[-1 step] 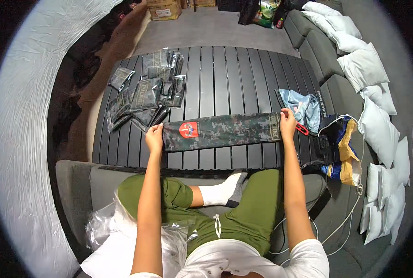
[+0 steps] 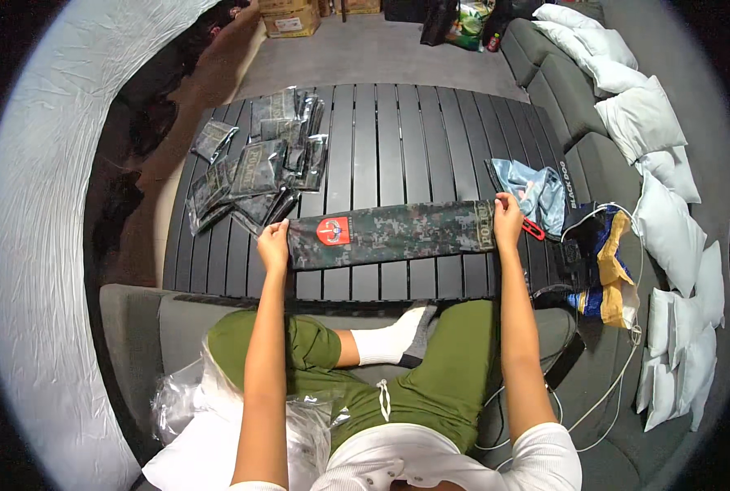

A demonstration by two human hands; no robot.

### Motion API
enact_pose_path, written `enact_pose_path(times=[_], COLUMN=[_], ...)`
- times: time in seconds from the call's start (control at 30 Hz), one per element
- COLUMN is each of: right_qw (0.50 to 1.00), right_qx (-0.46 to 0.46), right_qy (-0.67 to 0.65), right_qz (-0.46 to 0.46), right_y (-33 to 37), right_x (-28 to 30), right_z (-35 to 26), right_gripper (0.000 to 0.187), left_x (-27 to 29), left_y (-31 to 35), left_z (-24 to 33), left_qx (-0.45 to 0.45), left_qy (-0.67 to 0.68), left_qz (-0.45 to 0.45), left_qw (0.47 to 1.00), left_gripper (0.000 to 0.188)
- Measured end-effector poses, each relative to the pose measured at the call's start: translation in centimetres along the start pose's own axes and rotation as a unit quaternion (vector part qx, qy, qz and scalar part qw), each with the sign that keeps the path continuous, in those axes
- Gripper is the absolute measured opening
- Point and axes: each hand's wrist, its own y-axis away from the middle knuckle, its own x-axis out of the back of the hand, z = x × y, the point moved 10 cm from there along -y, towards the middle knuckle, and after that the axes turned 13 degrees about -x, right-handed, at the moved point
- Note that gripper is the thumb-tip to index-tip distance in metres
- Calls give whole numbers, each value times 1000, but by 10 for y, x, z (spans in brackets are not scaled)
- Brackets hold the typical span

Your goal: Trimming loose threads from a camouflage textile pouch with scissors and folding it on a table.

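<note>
A long camouflage fabric sleeve (image 2: 406, 233) with a red patch near its left end stretches flat between my hands, over the near part of the black slatted table (image 2: 389, 147). My left hand (image 2: 274, 245) pinches its upper left corner. At the opposite end, my right hand (image 2: 508, 221) grips the upper right corner between thumb and fingers. Several dark folded pieces in clear plastic packets (image 2: 259, 164) lie heaped on the table's left side. Just beyond my right hand rests a light blue cloth (image 2: 533, 192), with a red cutter (image 2: 533, 228) beside it.
A yellow and blue bag (image 2: 619, 278) and white cables (image 2: 602, 417) sit to the right. White cushions (image 2: 643, 119) line the grey sofa (image 2: 586, 164). Clear plastic bags (image 2: 189, 401) lie by my left leg. Cardboard boxes (image 2: 293, 20) stand far back.
</note>
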Motion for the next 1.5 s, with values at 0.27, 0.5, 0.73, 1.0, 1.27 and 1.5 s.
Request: enact_pose_path(times=[0.27,0.5,0.73,1.0,1.27,1.5], right_qw=[989,981,960,907,996,999], right_qx=[87,69,240,168,3,-11], right_qy=[116,175,121,342,70,16], right_qz=[34,45,-83,-181,-57,-46], right_y=[15,14,38,53,10,5], right_x=[5,16,-1,-6,24,27], right_z=[-20,-25,-65,-15,7,-1], right_gripper=[13,13,26,79,26,26], left_x=[-5,-1,-47,-43,18,9], left_y=[13,24,51,62,24,18], left_z=[44,74,95,54,24,15], left_qx=[-150,-188,-399,-295,-94,-66], left_qy=[-306,-387,-280,-351,-87,-9], left_qz=[-6,-9,-206,-346,-63,-41], left_qw=[940,903,849,819,990,997], left_gripper=[27,23,49,100,28,46])
